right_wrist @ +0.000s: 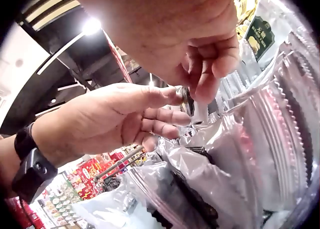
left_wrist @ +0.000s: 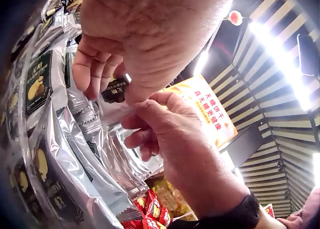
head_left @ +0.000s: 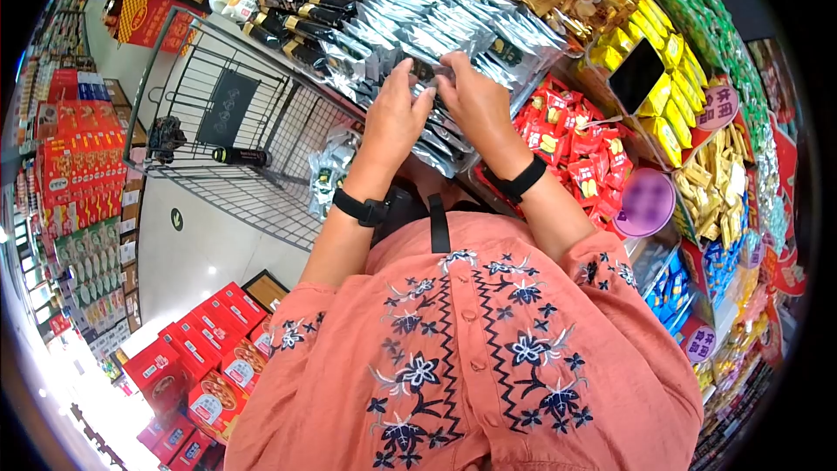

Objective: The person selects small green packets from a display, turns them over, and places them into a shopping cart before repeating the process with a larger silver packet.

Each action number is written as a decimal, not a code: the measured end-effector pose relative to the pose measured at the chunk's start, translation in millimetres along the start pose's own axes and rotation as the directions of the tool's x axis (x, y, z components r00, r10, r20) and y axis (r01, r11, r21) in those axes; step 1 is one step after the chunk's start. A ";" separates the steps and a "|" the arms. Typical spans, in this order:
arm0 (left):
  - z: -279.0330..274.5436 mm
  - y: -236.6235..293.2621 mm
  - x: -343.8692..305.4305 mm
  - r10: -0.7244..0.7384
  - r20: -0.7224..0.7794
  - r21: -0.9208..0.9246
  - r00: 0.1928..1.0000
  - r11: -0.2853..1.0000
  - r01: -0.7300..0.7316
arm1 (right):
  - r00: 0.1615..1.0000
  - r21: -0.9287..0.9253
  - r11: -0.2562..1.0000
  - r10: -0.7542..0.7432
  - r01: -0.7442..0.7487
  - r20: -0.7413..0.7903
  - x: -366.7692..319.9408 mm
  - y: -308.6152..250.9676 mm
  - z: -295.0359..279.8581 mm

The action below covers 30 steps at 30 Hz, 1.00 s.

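Note:
Both hands meet over a display of silver snack packets (head_left: pixel 449 9). Between them is one silver packet with a dark label (left_wrist: pixel 116 91), mostly covered by fingers. My left hand (head_left: pixel 397 118) pinches one side of it between thumb and fingers. On the other side, my right hand (head_left: pixel 478 96) pinches it with its fingers curled in. The right wrist view shows the left hand (right_wrist: pixel 115 111) with thumb and fingertips close to the right hand's curled fingers. Upright rows of silver packets (right_wrist: pixel 270 149) stand right below and beside both hands.
A wire shopping cart (head_left: pixel 288 113) at left holds a dark bottle (head_left: pixel 241 157) and several silver packets (head_left: pixel 331 170). Red packets (head_left: pixel 580 144) fill a bin at right, near yellow packets (head_left: pixel 671 105) and a black screen (head_left: pixel 636 74). Red boxes (head_left: pixel 205 340) are stacked behind at lower left.

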State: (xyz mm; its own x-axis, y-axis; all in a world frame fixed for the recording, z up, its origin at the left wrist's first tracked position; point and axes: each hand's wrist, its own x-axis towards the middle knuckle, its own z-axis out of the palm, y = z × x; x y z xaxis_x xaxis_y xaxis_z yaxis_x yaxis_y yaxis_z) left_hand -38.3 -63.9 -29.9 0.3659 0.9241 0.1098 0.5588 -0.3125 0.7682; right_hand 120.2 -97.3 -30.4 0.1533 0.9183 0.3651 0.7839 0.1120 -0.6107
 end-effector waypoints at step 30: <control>-98.4 -167.7 -81.1 -0.596 -0.185 -0.379 0.782 0.777 0.502 | 0.800 0.496 0.780 0.011 -0.382 0.600 -18.0 -86.7 -7.6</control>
State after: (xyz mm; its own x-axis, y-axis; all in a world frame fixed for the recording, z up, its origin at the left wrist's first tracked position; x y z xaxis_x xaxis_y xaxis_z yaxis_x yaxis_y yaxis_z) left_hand -234.9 -64.8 -105.6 -0.1845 0.9492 -0.2550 0.3360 0.3047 0.8912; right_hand 54.0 -126.4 21.3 -0.2297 0.9638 -0.1357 0.2540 -0.0752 -0.9643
